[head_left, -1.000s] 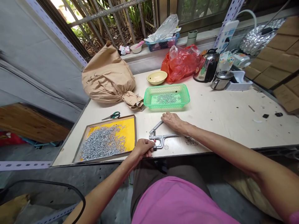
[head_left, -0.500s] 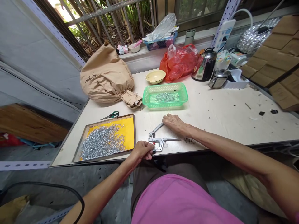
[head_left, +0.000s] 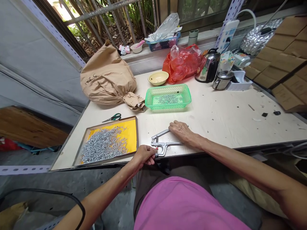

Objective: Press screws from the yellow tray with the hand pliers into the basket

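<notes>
The right hand [head_left: 180, 130] is curled over the end of the upper lever of a grey metal hand press [head_left: 165, 144], which lies near the front edge of the counter [head_left: 203, 111]. The left hand [head_left: 145, 155] has its fingertips pinched together at the press's front opening, beside a small red part [head_left: 156, 148]; whether they grip a piece I cannot tell. Just left of that hand, a shallow tray [head_left: 137, 134] with a yellow lining [head_left: 131, 132] carries a heap of small silvery metal pieces [head_left: 102, 145]. Scissors [head_left: 113, 118] with dark green handles lie behind the tray. Beyond the press, a green basket [head_left: 168, 106] holds more silvery pieces [head_left: 169, 98], with a pale yellow bowl [head_left: 158, 77] behind it.
</notes>
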`<state>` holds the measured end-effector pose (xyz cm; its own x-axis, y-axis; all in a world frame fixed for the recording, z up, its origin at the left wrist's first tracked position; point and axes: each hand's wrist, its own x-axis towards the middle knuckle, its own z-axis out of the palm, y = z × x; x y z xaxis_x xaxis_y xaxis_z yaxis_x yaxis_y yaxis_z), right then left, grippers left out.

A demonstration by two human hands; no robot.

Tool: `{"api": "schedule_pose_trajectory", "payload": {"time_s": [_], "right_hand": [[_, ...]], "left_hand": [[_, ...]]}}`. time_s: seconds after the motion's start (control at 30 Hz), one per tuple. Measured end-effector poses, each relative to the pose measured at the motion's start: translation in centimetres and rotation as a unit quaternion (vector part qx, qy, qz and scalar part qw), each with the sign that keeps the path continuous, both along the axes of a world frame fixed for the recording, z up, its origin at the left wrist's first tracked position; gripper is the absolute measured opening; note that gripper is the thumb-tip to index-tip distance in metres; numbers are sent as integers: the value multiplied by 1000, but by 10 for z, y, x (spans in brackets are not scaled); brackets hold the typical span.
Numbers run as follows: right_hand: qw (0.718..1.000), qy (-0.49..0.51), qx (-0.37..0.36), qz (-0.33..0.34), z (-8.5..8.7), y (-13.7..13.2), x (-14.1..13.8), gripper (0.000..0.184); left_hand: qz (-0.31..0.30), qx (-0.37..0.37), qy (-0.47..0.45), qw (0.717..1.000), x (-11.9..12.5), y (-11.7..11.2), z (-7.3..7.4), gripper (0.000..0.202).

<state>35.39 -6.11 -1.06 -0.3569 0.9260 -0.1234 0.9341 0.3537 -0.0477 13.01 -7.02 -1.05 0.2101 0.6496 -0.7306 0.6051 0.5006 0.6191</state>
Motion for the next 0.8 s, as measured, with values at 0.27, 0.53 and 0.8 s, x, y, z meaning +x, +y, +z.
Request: {"api": "schedule_pose_trajectory", "payload": {"time_s": [0.27,0.53,0.8], "right_hand": [[994,108,-11,4,-3,-25,10,49],[991,130,-12,-5,-1,-38,6,41],[992,115,-15,44,1,-17,1,38]], "left_hand": [[-4,4,14,1000,1,-1,2,35],[-67,76,68,993,-9,-4,10,34],[-304,504,140,796,11,2,6,51]]}}
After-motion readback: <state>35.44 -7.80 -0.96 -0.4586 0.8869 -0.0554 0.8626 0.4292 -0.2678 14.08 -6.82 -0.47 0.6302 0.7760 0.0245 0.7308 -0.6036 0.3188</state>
